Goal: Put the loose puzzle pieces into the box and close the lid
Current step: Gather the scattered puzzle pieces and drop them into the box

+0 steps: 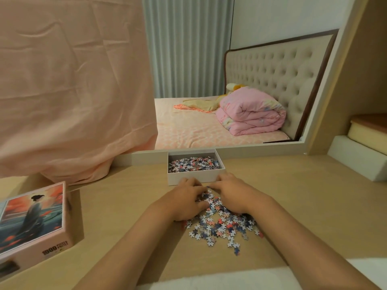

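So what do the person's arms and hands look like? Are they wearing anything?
Both arms are bare as far up as the picture shows, with no sleeves in sight. The left hand and right hand have no gloves, rings, watch or bracelets that I can see. The fingers look short and bare.

The loose pieces (222, 223) lie on the table (293, 197) before the box (195, 177); the lid (33, 225) sits far left.

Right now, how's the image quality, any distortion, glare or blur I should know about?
Head view: warm, dim indoor light with soft shadows beside the lid and under the left hand and right hand; wide-angle bending stretches the edges; no harsh glare; loose puzzle pieces and the box are fairly sharp.
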Demonstrator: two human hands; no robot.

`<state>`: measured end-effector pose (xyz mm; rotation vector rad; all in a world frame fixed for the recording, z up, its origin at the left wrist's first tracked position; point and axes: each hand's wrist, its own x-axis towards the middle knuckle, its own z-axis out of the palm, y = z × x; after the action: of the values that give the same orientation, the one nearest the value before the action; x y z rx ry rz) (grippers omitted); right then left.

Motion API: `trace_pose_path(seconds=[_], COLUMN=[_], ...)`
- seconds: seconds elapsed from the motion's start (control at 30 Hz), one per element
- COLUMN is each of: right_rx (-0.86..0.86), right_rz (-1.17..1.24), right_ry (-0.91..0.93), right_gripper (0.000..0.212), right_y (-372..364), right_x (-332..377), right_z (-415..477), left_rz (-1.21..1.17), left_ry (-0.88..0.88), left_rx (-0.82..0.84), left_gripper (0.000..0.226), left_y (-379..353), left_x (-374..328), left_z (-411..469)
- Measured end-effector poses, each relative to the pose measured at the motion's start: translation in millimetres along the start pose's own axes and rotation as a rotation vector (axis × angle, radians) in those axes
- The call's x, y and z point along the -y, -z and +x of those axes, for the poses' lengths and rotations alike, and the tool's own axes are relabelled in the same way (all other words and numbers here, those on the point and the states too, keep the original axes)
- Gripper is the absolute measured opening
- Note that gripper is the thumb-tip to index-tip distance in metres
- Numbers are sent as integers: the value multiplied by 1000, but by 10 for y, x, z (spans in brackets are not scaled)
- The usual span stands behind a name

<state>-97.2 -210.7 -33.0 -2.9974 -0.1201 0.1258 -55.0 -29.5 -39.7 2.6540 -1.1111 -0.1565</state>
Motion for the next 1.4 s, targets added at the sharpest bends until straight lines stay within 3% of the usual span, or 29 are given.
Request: trace_pose_path(seconds=[0.13, 0.27, 0.43, 0.57, 0.7, 0.77, 0.87, 1.0, 1.13, 1.2, 1.3, 1.4], right_rx=[16, -161, 62, 32, 8, 156, 377, 309, 241, 205, 248, 281], right_rz=[246, 245, 125, 506, 349, 255, 246, 428, 433, 407, 263, 171], right_ry=[18, -121, -182, -186, -229, -282, -324, -286, -168, -164, -198, -224], right_gripper=[42, 43, 54, 49, 42, 50, 80, 77, 68, 79, 112, 122], right_y=[182, 225, 136, 226, 370, 455, 478, 331, 316, 369, 409, 330], right_x=[-58, -329, -430, -422, -549, -580, -550, -447, -334, -341, -333, -174], right_z=[-185, -289, -309, -432, -463, -516, -585, -533, -498, -519, -567, -582], left_rz=[-95, -96, -31, -79, 35, 92, 68, 17, -57, -32, 82, 149], left_ry=[-21, -13, -1, -38, -86, -118, -132, -129, -93, -55, 54, 83], left_rx=[-40, 58, 124, 162, 263, 261, 193, 70, 41, 53, 145, 169], left_gripper=[57, 83, 87, 103, 127, 128, 125, 111, 99, 106, 123, 113], left_y=[24, 6, -64, -5, -81, -142, -163, -143, -66, 2, 77, 79], left_x=[-6, -110, -300, -419, -556, -586, -573, -498, -440, -385, -260, -191], left_z=[-49, -72, 7, -49, -156, -155, -117, -65, -111, -165, -236, -246])
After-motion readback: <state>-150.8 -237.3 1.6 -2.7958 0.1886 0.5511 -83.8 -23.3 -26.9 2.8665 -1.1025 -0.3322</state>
